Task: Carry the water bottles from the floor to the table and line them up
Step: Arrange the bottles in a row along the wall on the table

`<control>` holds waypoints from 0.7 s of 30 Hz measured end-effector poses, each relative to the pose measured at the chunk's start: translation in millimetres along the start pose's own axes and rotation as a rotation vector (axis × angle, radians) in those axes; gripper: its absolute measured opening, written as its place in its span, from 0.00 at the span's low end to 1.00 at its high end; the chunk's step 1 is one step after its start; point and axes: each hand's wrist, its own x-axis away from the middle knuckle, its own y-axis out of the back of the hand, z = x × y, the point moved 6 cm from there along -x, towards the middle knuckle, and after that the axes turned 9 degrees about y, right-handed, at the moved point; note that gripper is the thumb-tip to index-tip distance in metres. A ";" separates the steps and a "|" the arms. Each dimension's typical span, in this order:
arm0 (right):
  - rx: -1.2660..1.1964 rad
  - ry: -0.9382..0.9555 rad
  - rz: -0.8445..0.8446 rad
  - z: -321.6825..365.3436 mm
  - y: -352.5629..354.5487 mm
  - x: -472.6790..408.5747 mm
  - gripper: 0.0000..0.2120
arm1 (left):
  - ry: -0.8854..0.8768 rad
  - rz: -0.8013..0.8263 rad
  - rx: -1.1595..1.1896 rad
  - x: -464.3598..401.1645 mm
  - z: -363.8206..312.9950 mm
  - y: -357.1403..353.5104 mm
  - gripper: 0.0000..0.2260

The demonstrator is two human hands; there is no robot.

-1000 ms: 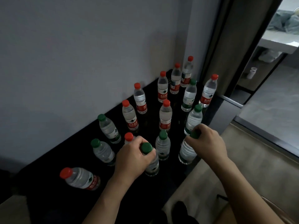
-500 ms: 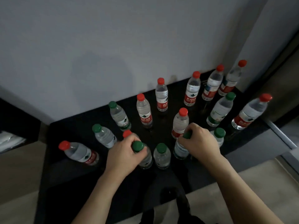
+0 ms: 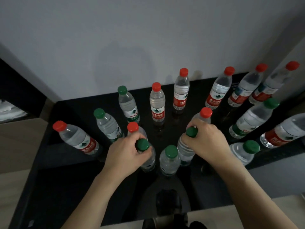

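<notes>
Both my hands hold green-capped bottles by the neck on the black bench

Nearest, my left hand [image 3: 127, 154] curls its fingers round the neck of one green-capped bottle [image 3: 145, 152]; my right hand [image 3: 208, 142] grips another green-capped bottle [image 3: 187, 146] the same way, both standing on the black bench [image 3: 66, 179]. Between them stands a free green-capped bottle [image 3: 169, 160]. Farther off, red-capped bottles [image 3: 157, 104] and more green ones stand spread toward the grey wall [image 3: 132, 38]
</notes>
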 end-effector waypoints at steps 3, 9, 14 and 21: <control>0.022 0.076 -0.069 -1.7 -7.2 -3.3 0.09 | -0.030 -0.022 0.056 -3.1 4.6 -5.4 0.10; 0.018 0.203 -0.246 -9.9 -17.5 -3.3 0.12 | -0.087 -0.041 0.061 -8.4 6.5 -11.7 0.08; 0.057 0.279 -0.338 -14.8 -23.4 -4.4 0.13 | -0.123 -0.114 0.100 -8.1 11.1 -17.4 0.09; -0.038 0.325 -0.399 -27.6 -31.5 -1.8 0.13 | -0.148 -0.267 0.129 -4.2 12.8 -26.6 0.10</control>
